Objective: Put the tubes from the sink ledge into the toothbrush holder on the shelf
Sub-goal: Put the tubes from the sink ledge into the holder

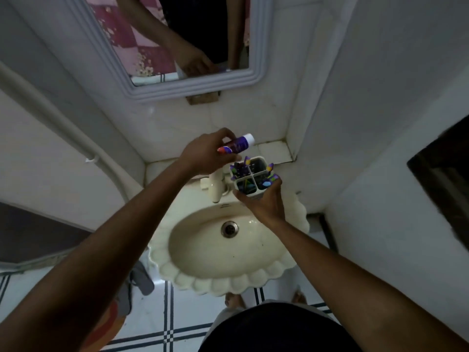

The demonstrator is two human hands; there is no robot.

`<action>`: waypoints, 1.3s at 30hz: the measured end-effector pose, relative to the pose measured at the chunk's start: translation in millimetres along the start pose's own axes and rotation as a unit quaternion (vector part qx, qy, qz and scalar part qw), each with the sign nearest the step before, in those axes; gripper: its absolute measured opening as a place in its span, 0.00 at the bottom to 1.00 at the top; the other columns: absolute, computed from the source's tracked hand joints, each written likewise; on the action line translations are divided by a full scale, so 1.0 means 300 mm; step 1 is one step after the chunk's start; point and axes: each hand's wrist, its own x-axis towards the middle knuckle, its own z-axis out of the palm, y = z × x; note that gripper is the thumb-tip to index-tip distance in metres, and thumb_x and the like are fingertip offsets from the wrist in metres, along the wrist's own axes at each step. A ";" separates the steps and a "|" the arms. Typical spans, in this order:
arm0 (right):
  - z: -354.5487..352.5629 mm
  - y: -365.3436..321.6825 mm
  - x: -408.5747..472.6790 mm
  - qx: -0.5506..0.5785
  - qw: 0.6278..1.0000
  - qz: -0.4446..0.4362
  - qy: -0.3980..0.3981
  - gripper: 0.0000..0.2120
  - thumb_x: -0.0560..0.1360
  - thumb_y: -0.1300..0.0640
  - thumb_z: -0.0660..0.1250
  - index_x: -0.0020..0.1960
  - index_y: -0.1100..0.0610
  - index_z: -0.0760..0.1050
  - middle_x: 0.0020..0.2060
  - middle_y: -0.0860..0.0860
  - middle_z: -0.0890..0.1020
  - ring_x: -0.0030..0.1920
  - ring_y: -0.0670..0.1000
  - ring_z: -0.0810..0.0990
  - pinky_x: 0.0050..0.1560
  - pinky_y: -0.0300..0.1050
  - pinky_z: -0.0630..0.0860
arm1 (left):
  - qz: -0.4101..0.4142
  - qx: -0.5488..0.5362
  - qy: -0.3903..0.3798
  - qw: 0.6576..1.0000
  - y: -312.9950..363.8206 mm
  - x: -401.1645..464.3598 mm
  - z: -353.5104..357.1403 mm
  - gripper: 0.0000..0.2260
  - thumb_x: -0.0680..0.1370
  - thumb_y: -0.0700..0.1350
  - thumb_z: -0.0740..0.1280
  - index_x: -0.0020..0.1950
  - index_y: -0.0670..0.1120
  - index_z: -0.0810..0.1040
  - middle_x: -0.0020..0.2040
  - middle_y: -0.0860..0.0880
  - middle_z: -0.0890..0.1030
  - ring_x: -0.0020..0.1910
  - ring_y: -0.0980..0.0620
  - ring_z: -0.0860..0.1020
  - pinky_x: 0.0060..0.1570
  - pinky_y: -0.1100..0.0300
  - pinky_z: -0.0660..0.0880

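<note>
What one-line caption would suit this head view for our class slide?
Left hand holds a purple tube above the four-compartment toothbrush holder, steadied by the right hand over the sink.

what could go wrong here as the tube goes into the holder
The left hand holds the tube tilted beside the toothbrush holder, whose compartments already look crowded, so it may snag on brushes. The right hand supports the holder over the sink; a hard push could tip it in.

The sink (pixel 228 250) sits at centre, its tap (pixel 215 185) at 12 o'clock. The toothbrush holder (pixel 250 177) stands at the sink's 1 o'clock, the right hand (pixel 266 201) against it. The tube (pixel 236 144), in the left hand (pixel 208 153), lies at the holder's 11 o'clock. The mirror (pixel 177 41) hangs at 12 o'clock beyond.
</note>
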 end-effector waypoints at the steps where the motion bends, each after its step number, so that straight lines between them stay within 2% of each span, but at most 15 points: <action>1: -0.008 -0.003 0.001 0.000 1.000 -0.004 -0.003 0.55 0.63 0.35 0.88 0.77 0.51 0.61 0.69 0.49 0.77 0.70 0.54 0.80 0.68 0.58 0.82 | 0.010 0.056 -0.009 0.998 0.023 0.029 0.015 0.24 0.77 0.60 0.75 0.71 0.57 0.75 0.59 0.50 0.86 0.52 0.46 0.83 0.47 0.52 0.77; 3: -0.020 -0.006 0.002 -0.005 1.000 -0.006 -0.012 0.55 0.64 0.35 0.88 0.78 0.52 0.61 0.69 0.49 0.77 0.70 0.53 0.80 0.67 0.56 0.81 | 0.021 0.145 -0.034 0.989 0.060 0.074 0.037 0.22 0.79 0.55 0.73 0.72 0.57 0.75 0.61 0.48 0.85 0.54 0.45 0.82 0.46 0.54 0.72; 5: -0.033 -0.005 0.005 -0.010 1.000 -0.002 -0.020 0.54 0.63 0.34 0.87 0.76 0.52 0.62 0.69 0.49 0.77 0.70 0.54 0.80 0.67 0.56 0.81 | 0.028 0.209 -0.059 0.976 0.091 0.103 0.055 0.20 0.79 0.54 0.73 0.70 0.57 0.77 0.59 0.48 0.84 0.51 0.46 0.80 0.45 0.54 0.72; 8: -0.038 -0.010 0.012 -0.015 1.000 0.002 -0.025 0.54 0.63 0.34 0.87 0.76 0.54 0.63 0.69 0.49 0.77 0.70 0.55 0.80 0.68 0.57 0.81 | 0.040 0.251 -0.064 0.965 0.112 0.127 0.067 0.16 0.78 0.53 0.74 0.65 0.55 0.81 0.57 0.49 0.84 0.49 0.48 0.78 0.44 0.55 0.73; 10: -0.039 -0.014 0.017 -0.014 1.000 0.003 -0.026 0.55 0.63 0.34 0.87 0.77 0.54 0.62 0.69 0.50 0.77 0.70 0.55 0.80 0.68 0.58 0.81 | 0.052 0.213 -0.044 0.975 0.120 0.133 0.069 0.11 0.80 0.48 0.72 0.62 0.52 0.82 0.56 0.49 0.85 0.50 0.48 0.82 0.44 0.55 0.76; 12: -0.041 -0.014 0.022 -0.014 1.000 0.005 -0.025 0.55 0.63 0.34 0.88 0.77 0.54 0.62 0.69 0.50 0.78 0.69 0.55 0.81 0.68 0.58 0.82 | 0.049 0.108 -0.012 0.993 0.120 0.127 0.058 0.10 0.81 0.43 0.71 0.62 0.49 0.83 0.55 0.51 0.87 0.47 0.50 0.85 0.46 0.53 0.82; 15: -0.043 -0.008 0.031 -0.020 1.000 0.008 -0.012 0.51 0.63 0.33 0.87 0.73 0.53 0.64 0.66 0.49 0.78 0.67 0.55 0.82 0.66 0.58 0.83 | 0.031 -0.014 0.058 0.998 0.078 0.111 0.029 0.07 0.81 0.45 0.73 0.58 0.49 0.85 0.49 0.57 0.86 0.41 0.55 0.86 0.48 0.56 0.82; 20: -0.041 0.006 0.043 -0.024 1.000 0.003 0.014 0.48 0.61 0.32 0.87 0.68 0.52 0.66 0.62 0.49 0.79 0.64 0.56 0.83 0.61 0.60 0.83 | -0.054 -0.078 0.119 0.988 -0.109 0.082 0.013 0.06 0.80 0.46 0.74 0.54 0.46 0.88 0.48 0.52 0.88 0.45 0.55 0.85 0.53 0.58 0.81; 24: -0.030 0.009 0.047 -0.021 0.999 0.003 0.033 0.47 0.59 0.30 0.87 0.64 0.49 0.66 0.61 0.48 0.81 0.63 0.56 0.84 0.61 0.60 0.84 | -0.166 -0.091 0.130 0.973 -0.295 0.037 0.039 0.07 0.80 0.44 0.73 0.55 0.44 0.89 0.53 0.47 0.89 0.51 0.49 0.86 0.53 0.61 0.77; 27: -0.027 0.001 0.046 -0.030 0.999 0.003 0.040 0.48 0.57 0.26 0.85 0.64 0.47 0.66 0.59 0.46 0.81 0.60 0.54 0.84 0.58 0.58 0.85 | -0.193 -0.095 0.105 0.971 -0.389 0.020 0.081 0.08 0.81 0.41 0.71 0.57 0.41 0.88 0.57 0.44 0.88 0.56 0.44 0.85 0.59 0.53 0.80; 30: -0.016 -0.012 0.047 -0.036 0.998 0.001 0.051 0.47 0.55 0.23 0.84 0.62 0.42 0.66 0.57 0.41 0.82 0.57 0.50 0.84 0.55 0.53 0.84 | -0.189 -0.083 0.064 0.976 -0.441 0.048 0.119 0.09 0.82 0.41 0.69 0.59 0.41 0.87 0.60 0.41 0.86 0.59 0.40 0.84 0.61 0.49 0.80; 35: 0.002 -0.032 0.062 -0.035 0.998 0.003 0.059 0.49 0.49 0.16 0.79 0.59 0.36 0.63 0.55 0.36 0.81 0.53 0.43 0.84 0.52 0.50 0.83 | -0.149 -0.008 -0.026 0.988 -0.471 0.155 0.154 0.16 0.84 0.45 0.66 0.71 0.47 0.80 0.69 0.43 0.82 0.66 0.41 0.80 0.65 0.47 0.78; 37: 0.005 -0.040 0.071 -0.034 0.998 0.000 0.059 0.50 0.47 0.14 0.77 0.60 0.34 0.62 0.54 0.34 0.80 0.53 0.37 0.82 0.51 0.48 0.82 | -0.127 0.035 -0.061 0.989 -0.472 0.197 0.176 0.20 0.85 0.46 0.65 0.77 0.49 0.75 0.75 0.44 0.77 0.72 0.42 0.77 0.70 0.47 0.75; 39: 0.009 -0.046 0.084 -0.035 0.998 -0.001 0.055 0.52 0.48 0.15 0.78 0.62 0.35 0.63 0.56 0.35 0.81 0.55 0.38 0.83 0.53 0.48 0.84 | -0.094 0.107 -0.095 0.985 -0.478 0.231 0.198 0.24 0.85 0.46 0.65 0.82 0.49 0.69 0.81 0.45 0.70 0.78 0.43 0.71 0.74 0.47 0.71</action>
